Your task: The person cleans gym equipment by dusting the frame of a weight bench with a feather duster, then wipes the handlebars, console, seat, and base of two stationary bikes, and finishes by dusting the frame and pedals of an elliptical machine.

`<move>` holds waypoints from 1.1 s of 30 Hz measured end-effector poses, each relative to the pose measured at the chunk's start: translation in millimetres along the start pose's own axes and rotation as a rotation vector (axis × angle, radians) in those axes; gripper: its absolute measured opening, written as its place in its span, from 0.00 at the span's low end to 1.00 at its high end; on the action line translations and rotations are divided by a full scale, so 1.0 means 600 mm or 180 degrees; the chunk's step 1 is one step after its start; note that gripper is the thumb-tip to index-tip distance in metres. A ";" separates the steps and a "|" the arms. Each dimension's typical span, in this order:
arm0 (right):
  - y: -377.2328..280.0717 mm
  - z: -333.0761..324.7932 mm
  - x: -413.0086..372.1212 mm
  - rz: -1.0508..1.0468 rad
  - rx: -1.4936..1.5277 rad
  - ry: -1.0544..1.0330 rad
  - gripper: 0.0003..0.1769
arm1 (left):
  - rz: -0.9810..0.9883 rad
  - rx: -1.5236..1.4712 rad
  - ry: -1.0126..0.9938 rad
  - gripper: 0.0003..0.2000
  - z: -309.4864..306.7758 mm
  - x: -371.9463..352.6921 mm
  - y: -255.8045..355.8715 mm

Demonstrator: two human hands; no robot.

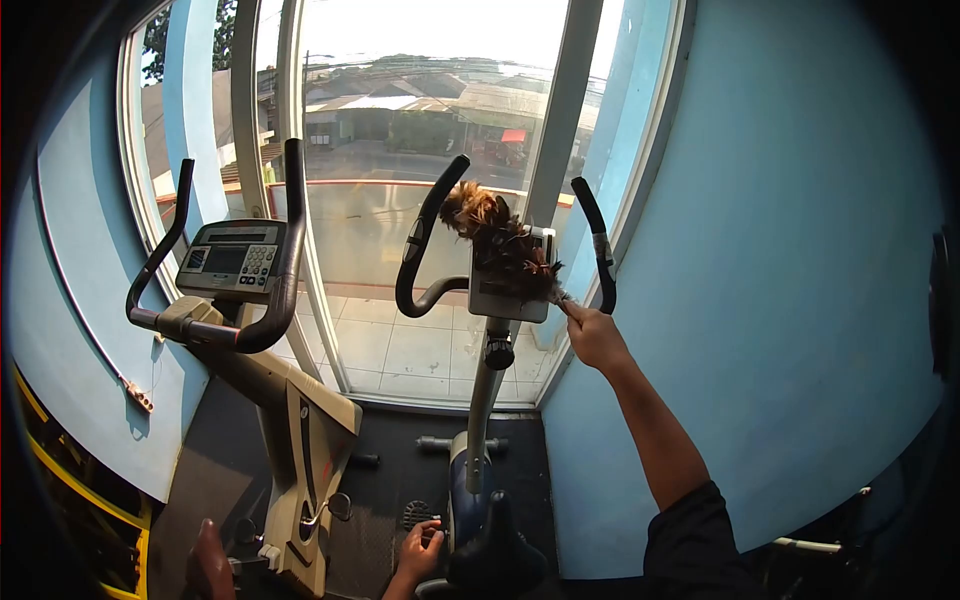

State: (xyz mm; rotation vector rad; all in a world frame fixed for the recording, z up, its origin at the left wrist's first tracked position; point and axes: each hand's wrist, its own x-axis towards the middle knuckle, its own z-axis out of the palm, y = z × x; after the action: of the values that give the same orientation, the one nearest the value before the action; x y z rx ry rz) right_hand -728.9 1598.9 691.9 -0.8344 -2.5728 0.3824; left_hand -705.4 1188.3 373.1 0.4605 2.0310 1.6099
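Note:
My right hand [593,335] is stretched forward and grips the handle of a brown feather duster [500,245]. Its feathers lie across the console [508,298] of an exercise bike, between the bike's two black handlebars [420,240]. My left hand [420,552] is low in the view, fingers curled, touching the bike frame beside the black saddle [497,555].
A second exercise bike [240,262] with a grey console stands to the left. Tall windows [420,150] fill the wall ahead, blue walls close in on both sides. Black mats cover the floor. A yellow rail [60,470] runs at the lower left.

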 end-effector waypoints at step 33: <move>0.119 0.310 -0.095 0.0903 0.2527 0.1064 0.21 | 0.1924 0.1402 -0.0868 0.27 0.110 0.265 0.417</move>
State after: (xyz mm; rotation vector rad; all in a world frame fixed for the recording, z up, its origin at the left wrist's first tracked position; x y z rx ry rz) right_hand -736.6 1595.6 484.7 -0.8473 -1.7547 1.1401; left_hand -808.4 1388.9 576.5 1.4848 2.1378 1.2767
